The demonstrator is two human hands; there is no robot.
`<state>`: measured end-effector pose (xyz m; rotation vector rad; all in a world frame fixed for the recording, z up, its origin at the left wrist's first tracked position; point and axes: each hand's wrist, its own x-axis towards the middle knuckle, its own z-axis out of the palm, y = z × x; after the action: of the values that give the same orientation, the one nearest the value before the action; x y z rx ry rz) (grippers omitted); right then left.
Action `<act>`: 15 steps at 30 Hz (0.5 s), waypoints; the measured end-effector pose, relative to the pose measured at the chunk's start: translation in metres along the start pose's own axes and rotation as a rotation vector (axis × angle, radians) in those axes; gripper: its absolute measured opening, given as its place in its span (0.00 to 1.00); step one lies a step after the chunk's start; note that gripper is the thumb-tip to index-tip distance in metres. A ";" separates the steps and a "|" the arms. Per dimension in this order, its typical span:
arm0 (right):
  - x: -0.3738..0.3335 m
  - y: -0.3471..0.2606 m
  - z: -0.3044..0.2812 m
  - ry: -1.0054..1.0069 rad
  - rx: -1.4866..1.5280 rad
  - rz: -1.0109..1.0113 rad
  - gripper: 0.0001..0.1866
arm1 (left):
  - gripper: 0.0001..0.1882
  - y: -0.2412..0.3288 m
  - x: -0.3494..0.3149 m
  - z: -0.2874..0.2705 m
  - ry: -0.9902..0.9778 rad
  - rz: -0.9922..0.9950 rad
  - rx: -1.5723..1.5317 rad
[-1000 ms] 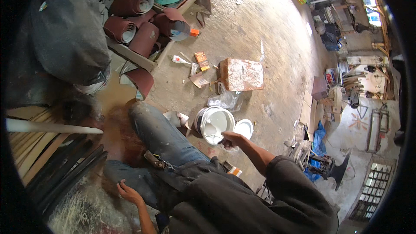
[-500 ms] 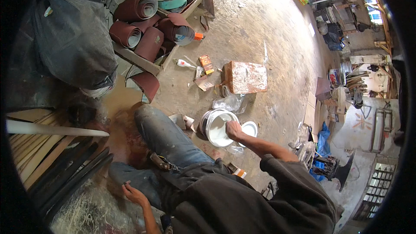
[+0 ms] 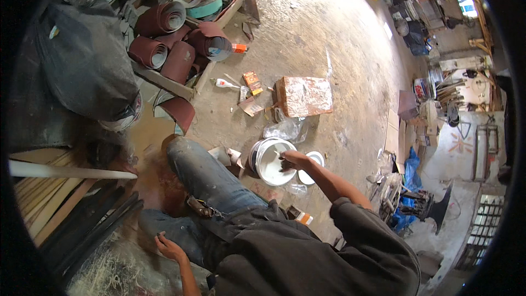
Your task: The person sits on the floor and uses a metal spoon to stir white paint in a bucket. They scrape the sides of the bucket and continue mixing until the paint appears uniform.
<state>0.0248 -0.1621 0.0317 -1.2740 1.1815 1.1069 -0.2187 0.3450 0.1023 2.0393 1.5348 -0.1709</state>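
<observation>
Left hand (image 3: pixel 169 248): low, resting by the jeans-clad leg (image 3: pixel 211 178), fingers loosely curled, holding nothing visible. White bucket (image 3: pixel 272 160): on the concrete floor (image 3: pixel 307 38), beside the knee. Right hand (image 3: pixel 295 159): over the bucket's rim, fingers bent; grip and contents indistinct. White lid (image 3: pixel 312 165): partly hidden behind the hand.

Sunlit, dusty concrete floor (image 3: pixel 307 38) strewn with sandpaper rolls (image 3: pixel 170 38) and clutter.

Dark sweatshirt, sleeves pushed up; stained blue jeans.
</observation>
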 end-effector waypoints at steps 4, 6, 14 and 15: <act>0.015 -0.003 0.006 -0.216 -0.091 -0.121 0.15 | 0.22 -0.001 -0.001 -0.001 0.045 0.060 0.023; 0.011 0.006 0.009 -0.098 -0.543 -0.315 0.15 | 0.22 0.000 -0.003 0.001 0.088 0.119 0.044; -0.019 0.018 0.018 0.302 -1.942 -0.499 0.08 | 0.23 -0.013 0.000 0.001 0.119 0.149 -0.009; -0.025 0.010 0.013 0.363 -1.851 -0.467 0.08 | 0.23 -0.015 0.002 0.002 0.114 0.170 -0.006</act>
<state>0.0123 -0.1474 0.0551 -2.9545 -0.3757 1.5655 -0.2316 0.3484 0.0944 2.1955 1.4164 0.0161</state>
